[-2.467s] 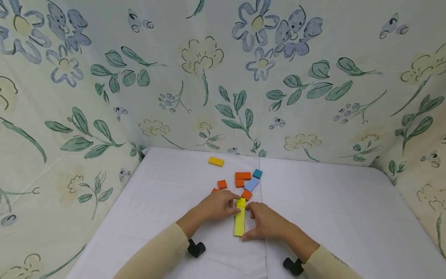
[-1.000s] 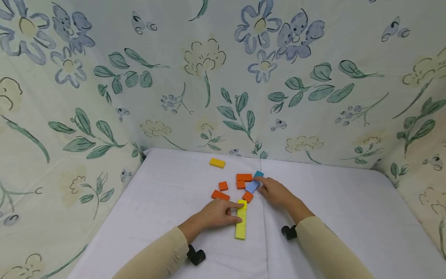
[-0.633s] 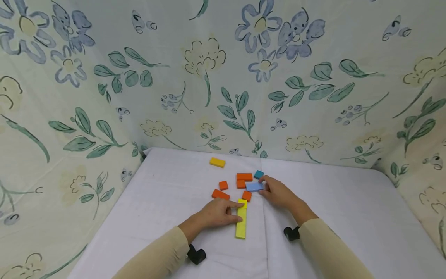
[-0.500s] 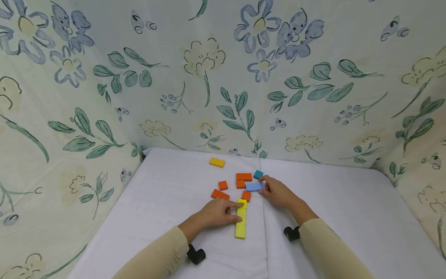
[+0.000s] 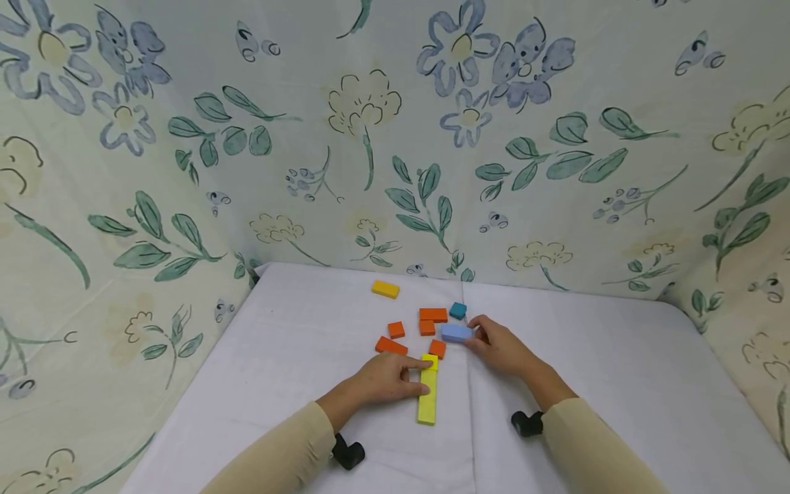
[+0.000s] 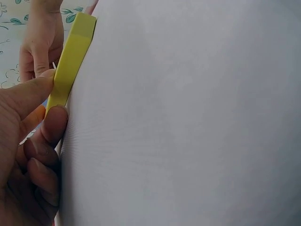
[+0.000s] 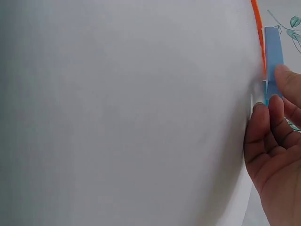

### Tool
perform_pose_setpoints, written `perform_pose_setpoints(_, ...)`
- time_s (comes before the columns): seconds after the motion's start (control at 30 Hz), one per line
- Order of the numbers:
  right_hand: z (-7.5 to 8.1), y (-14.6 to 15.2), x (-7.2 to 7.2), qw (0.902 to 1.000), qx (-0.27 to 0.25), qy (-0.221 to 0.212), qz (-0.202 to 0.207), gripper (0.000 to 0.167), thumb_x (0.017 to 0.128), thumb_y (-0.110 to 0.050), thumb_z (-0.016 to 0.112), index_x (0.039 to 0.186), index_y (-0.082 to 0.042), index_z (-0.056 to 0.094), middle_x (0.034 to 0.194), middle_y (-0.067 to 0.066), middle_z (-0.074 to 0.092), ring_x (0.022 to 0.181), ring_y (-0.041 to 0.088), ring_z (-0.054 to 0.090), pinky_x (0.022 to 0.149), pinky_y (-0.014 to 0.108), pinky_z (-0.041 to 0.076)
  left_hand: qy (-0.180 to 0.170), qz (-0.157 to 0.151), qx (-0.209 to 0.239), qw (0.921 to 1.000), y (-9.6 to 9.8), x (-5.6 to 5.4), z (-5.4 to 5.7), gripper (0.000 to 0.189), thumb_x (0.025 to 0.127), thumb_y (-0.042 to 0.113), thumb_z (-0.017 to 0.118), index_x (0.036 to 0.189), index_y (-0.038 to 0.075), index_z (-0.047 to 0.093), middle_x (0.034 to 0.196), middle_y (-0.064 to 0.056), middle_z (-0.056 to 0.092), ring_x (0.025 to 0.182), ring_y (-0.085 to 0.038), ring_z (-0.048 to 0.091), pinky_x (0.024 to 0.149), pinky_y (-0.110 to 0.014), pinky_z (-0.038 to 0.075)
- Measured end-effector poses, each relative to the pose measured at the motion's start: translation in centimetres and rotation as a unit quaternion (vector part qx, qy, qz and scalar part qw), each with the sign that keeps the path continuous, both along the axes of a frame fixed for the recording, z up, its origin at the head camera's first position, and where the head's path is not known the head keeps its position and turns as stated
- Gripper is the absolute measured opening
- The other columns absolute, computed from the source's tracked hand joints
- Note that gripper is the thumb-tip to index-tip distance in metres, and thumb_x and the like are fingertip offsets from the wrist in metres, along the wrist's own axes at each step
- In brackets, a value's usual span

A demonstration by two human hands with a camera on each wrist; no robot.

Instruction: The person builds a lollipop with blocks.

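My right hand (image 5: 506, 348) pinches a light blue rectangular block (image 5: 455, 334) by its right end, between thumb and fingers. In the right wrist view the block (image 7: 273, 52) juts out past the thumb. My left hand (image 5: 384, 379) grips a row of yellow: a small yellow block (image 5: 433, 359) set end to end with a long yellow block (image 5: 427, 408). Its index fingertip lies on the small one and its thumb against the long one's left side. A small orange block (image 5: 437, 348) lies just beyond the yellow row. A teal block (image 5: 458, 310) sits behind the light blue one.
An orange bar (image 5: 433, 314) touches a small orange block (image 5: 427, 328) behind. Left of them are another small orange block (image 5: 396, 330) and an orange bar (image 5: 391, 345) near the left hand. A deeper yellow bar (image 5: 385, 289) lies farthest back on the white cloth-covered table (image 5: 296, 322).
My right hand left the yellow row, reached the light blue block, turned it from slanted to crosswise and drew it slightly right and nearer. The left hand stayed on the yellow blocks.
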State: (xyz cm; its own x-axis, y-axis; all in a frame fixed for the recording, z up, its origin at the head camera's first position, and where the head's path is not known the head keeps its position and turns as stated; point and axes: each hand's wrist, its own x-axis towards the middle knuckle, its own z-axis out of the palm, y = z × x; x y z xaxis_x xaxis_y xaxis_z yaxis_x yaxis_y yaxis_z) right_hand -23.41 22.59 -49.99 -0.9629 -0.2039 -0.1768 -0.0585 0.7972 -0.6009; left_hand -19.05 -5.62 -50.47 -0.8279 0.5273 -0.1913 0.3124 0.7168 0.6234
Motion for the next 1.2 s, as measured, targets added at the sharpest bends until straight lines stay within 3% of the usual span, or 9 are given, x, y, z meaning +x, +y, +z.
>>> perform_pose_setpoints(0.27, 0.9, 1.6, 1.7, 0.9988, 0.001, 0.013, 0.048, 0.025, 0.099, -0.020, 0.067, 0.119, -0.008, 0.055, 0.091, 0.002, 0.056, 0.083, 0.015, 0.052, 0.070, 0.026, 0.045, 0.000, 0.003, -0.002, 1.0000, 0.0, 0.0, 0.0, 0.053, 0.088, 0.052, 0.076, 0.137, 0.038, 0.065, 0.063, 0.008, 0.052, 0.062, -0.006, 0.049, 0.056, -0.022, 0.035)
perform_pose_setpoints(0.53, 0.7, 0.9, 2.8, 0.9985, 0.021, -0.001, 0.051, 0.028, 0.096, -0.025, 0.072, 0.116, -0.011, 0.059, 0.089, 0.001, 0.055, 0.084, 0.015, 0.053, 0.071, 0.025, 0.046, 0.000, 0.008, -0.003, 1.0000, 0.0, 0.1, 0.0, 0.053, 0.088, 0.052, 0.077, 0.137, 0.039, 0.064, 0.063, 0.008, 0.053, 0.062, -0.006, 0.049, 0.056, -0.022, 0.035)
perform_pose_setpoints(1.2, 0.4, -2.9, 2.1, 0.9979, 0.044, 0.007, 0.047, 0.030, 0.092, -0.028, 0.077, 0.116, -0.016, 0.063, 0.091, -0.001, 0.057, 0.086, 0.014, 0.053, 0.079, 0.029, 0.049, -0.008, 0.007, 0.004, 0.9999, 0.0, -0.1, -0.3, 0.052, 0.088, 0.053, 0.076, 0.137, 0.040, 0.064, 0.063, 0.008, 0.053, 0.062, -0.007, 0.051, 0.056, -0.022, 0.035)
